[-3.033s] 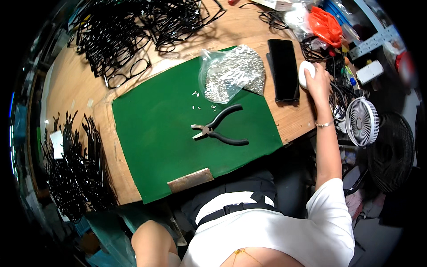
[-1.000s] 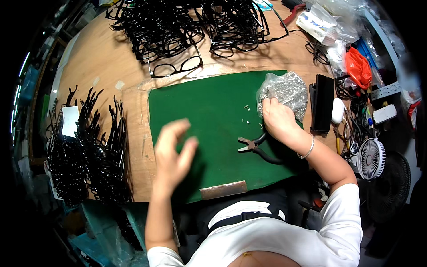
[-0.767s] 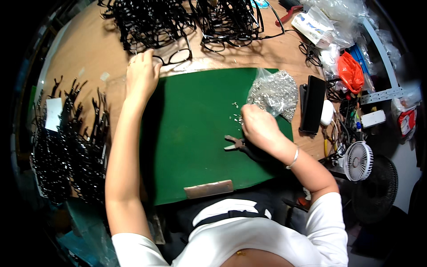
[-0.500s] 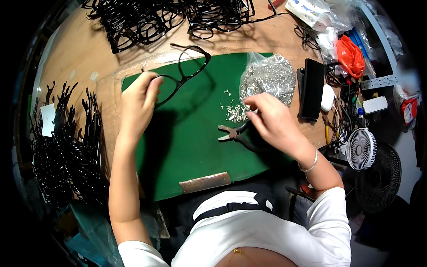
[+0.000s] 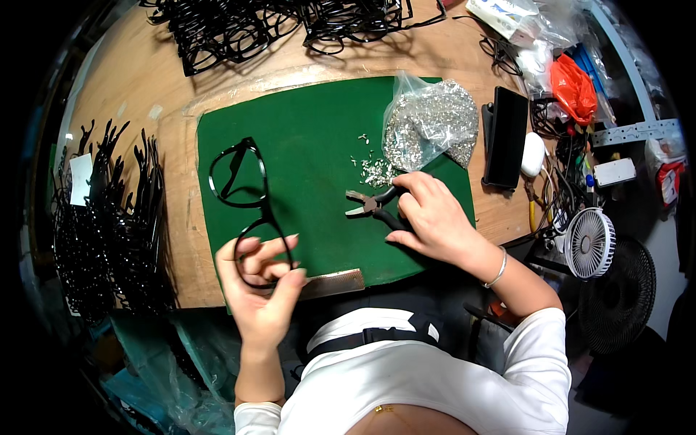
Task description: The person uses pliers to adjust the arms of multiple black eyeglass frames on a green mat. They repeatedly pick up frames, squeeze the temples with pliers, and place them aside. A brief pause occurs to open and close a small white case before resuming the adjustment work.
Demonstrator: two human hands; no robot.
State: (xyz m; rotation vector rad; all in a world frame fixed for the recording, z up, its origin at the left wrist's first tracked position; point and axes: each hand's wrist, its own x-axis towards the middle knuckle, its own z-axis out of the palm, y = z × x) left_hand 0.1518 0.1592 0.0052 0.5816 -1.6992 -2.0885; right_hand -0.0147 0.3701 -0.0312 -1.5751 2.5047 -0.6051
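So the left hand [image 5: 262, 293] has a black glasses frame [image 5: 266, 215] by one rim, fingers curled around it and a bit blurry. The frame is up over the left part of the green mat [image 5: 312, 138], tilted so its other rim points away from the person.

The right hand [image 5: 437, 217] is spread over the dark handles of the pliers [image 5: 373, 206], thumb by one handle and fingers by the other (can't tell if it's really gripping yet). The pliers' jaws are apart and point left on the mat.

Just beyond the pliers there's a little scatter of small silvery pieces [image 5: 377, 172], right next to a clear plastic bag [image 5: 424, 123] full of similar stuff. A black phone [image 5: 510, 138] and a white mouse [image 5: 533, 154] sit to the right on the table [image 5: 145, 80]. A big heap of black frames [image 5: 235, 36] is at the far side, and there's a dark bundle of temple arms [image 5: 112, 246] on the left.
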